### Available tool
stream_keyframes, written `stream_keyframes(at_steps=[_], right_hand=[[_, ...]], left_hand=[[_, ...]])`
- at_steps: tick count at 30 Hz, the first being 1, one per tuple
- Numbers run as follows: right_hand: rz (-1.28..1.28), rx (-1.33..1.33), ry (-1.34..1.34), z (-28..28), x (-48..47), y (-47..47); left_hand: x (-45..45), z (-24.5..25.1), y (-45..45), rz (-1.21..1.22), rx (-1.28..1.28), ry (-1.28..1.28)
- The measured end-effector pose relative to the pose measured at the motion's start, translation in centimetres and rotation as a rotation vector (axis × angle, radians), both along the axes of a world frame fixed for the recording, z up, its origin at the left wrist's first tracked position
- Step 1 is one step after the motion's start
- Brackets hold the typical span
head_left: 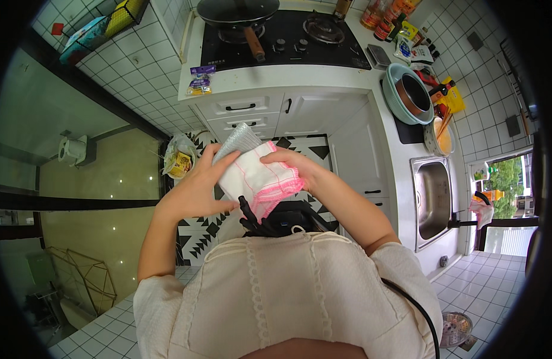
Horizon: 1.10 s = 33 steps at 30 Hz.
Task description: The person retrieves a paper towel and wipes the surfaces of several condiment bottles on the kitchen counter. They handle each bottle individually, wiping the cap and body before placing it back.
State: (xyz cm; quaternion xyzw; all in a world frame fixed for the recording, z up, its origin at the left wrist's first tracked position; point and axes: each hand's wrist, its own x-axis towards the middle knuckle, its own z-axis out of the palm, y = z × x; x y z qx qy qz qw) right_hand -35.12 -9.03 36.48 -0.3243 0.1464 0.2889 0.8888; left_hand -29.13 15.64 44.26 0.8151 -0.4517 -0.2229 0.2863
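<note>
Both hands are in front of my waist, around a folded white cloth (pixel 258 172) with pink stitched edges. My right hand (pixel 298 164) grips its right side, thumb on top and the other fingers mostly hidden beneath. At the cloth's upper left, a shiny silver sheet or pouch (pixel 240 140) sticks out. My left hand (pixel 193 188) holds this silver piece with its fingers, while the thumb is stretched out beside the cloth's lower left edge. Whether the silver piece lies under the cloth or wraps it cannot be told. A black device with cables (pixel 287 220) sits at my waist just below the cloth.
Ahead is a counter with a gas hob (pixel 285 42), a wok (pixel 237 13) and a small packet (pixel 201 80). Along the right are nested basins (pixel 395 110), bottles and a steel sink (pixel 433 197). A rubbish bag (pixel 179 157) stands left, near the glass door frame (pixel 78 204).
</note>
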Motion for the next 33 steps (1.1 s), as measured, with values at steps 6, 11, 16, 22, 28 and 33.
stream_keyframes(at_steps=[6, 11, 16, 22, 28, 33], right_hand=[[-0.091, -0.083, -0.024, -0.5, -0.2, 0.6], [-0.153, -0.029, -0.027, 0.4, -0.2, -0.1], [-0.147, 0.041, -0.061, 0.2, -0.5, -0.5], [-0.004, 0.209, -0.409, -0.7, -0.8, -2.0], [-0.018, -0.278, -0.248, -1.3, 0.4, -1.6], [-0.199, -0.304, -0.226, -1.9, 0.5, -2.1]], left_hand=[[-0.2, -0.2, -0.6, -0.035, -0.044, 0.053], [0.3, 0.0, -0.8, -0.069, -0.048, 0.197], [0.4, -1.5, -1.2, 0.074, -0.241, 0.049], [3.6, -4.3, -0.7, 0.507, -0.423, 0.509], [6.8, -5.7, -0.9, 0.534, -0.413, 0.656], [10.0, -2.6, 1.1, 0.69, -0.353, 0.015]])
